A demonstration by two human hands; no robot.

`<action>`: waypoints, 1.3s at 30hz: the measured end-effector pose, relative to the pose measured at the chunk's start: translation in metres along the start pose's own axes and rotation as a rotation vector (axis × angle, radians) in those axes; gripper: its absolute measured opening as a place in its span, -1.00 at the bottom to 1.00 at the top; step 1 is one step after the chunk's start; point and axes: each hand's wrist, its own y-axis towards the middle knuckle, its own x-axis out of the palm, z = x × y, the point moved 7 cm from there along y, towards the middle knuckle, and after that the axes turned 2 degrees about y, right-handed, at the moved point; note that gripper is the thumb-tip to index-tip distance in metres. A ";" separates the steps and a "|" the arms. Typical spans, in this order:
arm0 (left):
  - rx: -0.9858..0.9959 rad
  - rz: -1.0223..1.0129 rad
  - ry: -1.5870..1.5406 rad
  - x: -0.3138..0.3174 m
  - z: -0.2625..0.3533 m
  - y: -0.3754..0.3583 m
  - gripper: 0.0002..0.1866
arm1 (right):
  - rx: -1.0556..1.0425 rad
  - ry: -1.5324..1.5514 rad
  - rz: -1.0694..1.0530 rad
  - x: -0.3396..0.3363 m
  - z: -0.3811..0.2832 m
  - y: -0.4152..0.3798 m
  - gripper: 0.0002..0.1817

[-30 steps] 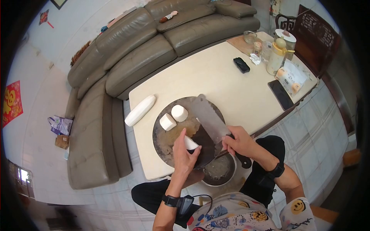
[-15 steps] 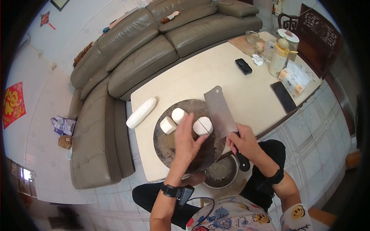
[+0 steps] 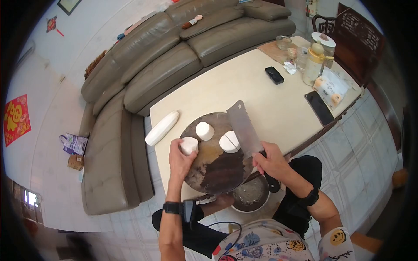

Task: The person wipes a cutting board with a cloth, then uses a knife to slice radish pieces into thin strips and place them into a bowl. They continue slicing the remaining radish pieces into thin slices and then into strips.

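My left hand (image 3: 181, 160) has its fingers wrapped round a white chunk (image 3: 189, 146) at the left edge of the round cutting board (image 3: 204, 167). Another white chunk (image 3: 204, 131) stands just behind it, to the right. Towards the board's right side lies a white piece split in two (image 3: 229, 142), its halves close together. My right hand (image 3: 269, 162) grips the black handle of a cleaver (image 3: 244, 126), whose wide blade is beside the split piece, over the board's right edge. A long white peeled vegetable (image 3: 162, 128) lies on the table left of the board.
A metal bowl (image 3: 251, 194) sits below the table's near edge. On the pale table (image 3: 209, 98) are a black phone (image 3: 319, 108), a black case (image 3: 274, 75), a yellow-topped bottle (image 3: 313, 67), a tissue pack (image 3: 332, 89) and jars. A sofa (image 3: 161, 65) runs behind.
My left hand has moved left from beside the split piece and taken hold of the leftmost chunk. The cleaver has shifted slightly left and down with my right hand.
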 end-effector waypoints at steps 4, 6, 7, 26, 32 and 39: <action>0.007 0.157 -0.366 0.010 0.007 -0.060 -0.41 | -0.005 -0.098 -0.037 0.004 -0.009 -0.010 -0.80; 0.077 0.170 -0.235 0.023 0.018 -0.090 -0.41 | -0.174 -0.397 -0.135 0.017 -0.026 -0.019 -0.77; 0.075 0.136 -0.169 0.030 0.025 -0.102 -0.41 | -0.165 -0.401 -0.146 0.021 -0.029 -0.023 -0.77; 0.192 0.572 -0.405 -0.070 0.044 -0.057 -0.58 | -0.110 -0.844 -0.366 0.083 -0.028 -0.054 -0.81; 0.354 0.398 -0.198 -0.066 0.091 -0.030 -0.57 | -0.096 -0.936 -0.358 0.093 -0.028 -0.058 -0.82; 0.640 0.056 0.109 -0.020 0.133 -0.024 -0.50 | -0.152 -1.025 -0.420 0.099 -0.033 -0.054 -0.80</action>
